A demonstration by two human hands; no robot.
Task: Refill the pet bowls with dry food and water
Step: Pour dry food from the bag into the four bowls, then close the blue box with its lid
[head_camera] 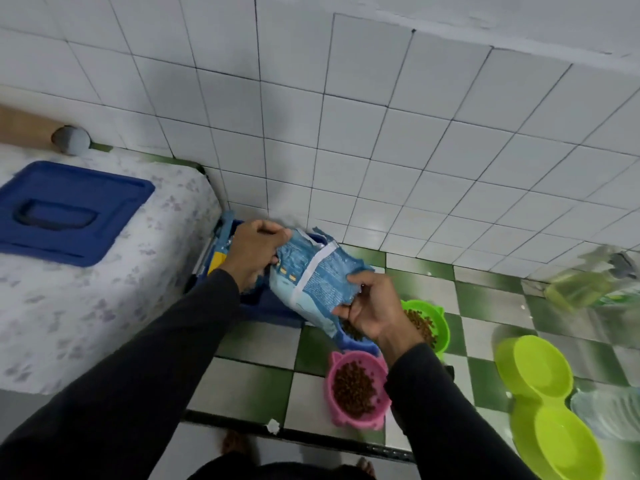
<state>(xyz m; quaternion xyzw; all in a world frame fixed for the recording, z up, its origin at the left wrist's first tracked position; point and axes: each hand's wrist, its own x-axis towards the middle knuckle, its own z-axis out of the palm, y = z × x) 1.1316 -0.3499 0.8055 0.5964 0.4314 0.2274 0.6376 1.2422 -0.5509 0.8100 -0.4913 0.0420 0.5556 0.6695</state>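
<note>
A mattress (86, 289) filled the space left of the food bag (311, 282), its corner close to the bag, with a blue lid (69, 213) lying on it. The bag was held tilted over a blue bowl (356, 342); the left hand (254, 252) gripped its upper end, the right hand (372, 308) pinched its lower open edge. Right of the bag a lime double bowl (543, 403) sat apart on open checkered floor (249, 379). A green bowl (429, 323) of kibble sat just right of the bag, and a pink bowl (356, 389) of kibble just below it.
</note>
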